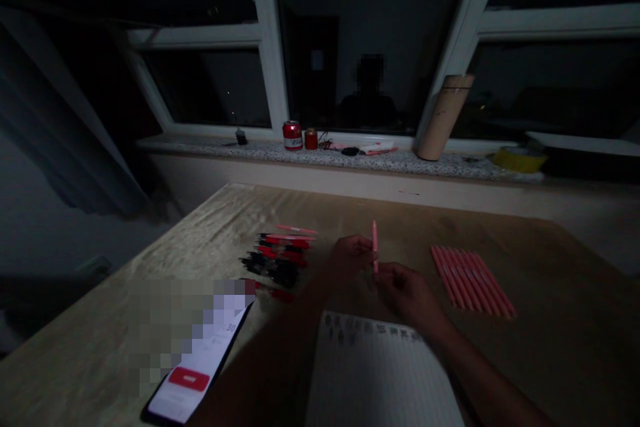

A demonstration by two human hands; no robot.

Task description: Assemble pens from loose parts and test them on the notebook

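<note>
A pink pen (375, 237) stands nearly upright above the middle of the table, pinched by both hands. My left hand (354, 250) is closed on its middle from the left side. Lower down, the fingers of my right hand (403, 285) close around its bottom end. To the right lies a neat row of several pink pens (473, 280), side by side. On the left is a loose pile of red, black and pink pens (280, 253). Below my hands, a lined notebook page (377, 373) carries handwriting along its top.
A lit phone (200, 360) lies at the table's left front. Along the windowsill (225, 147) stand a red can (293, 135), a small red jar (311, 139), a tall tan flask (445, 117) and a yellow tape roll (519, 159). The room is dim.
</note>
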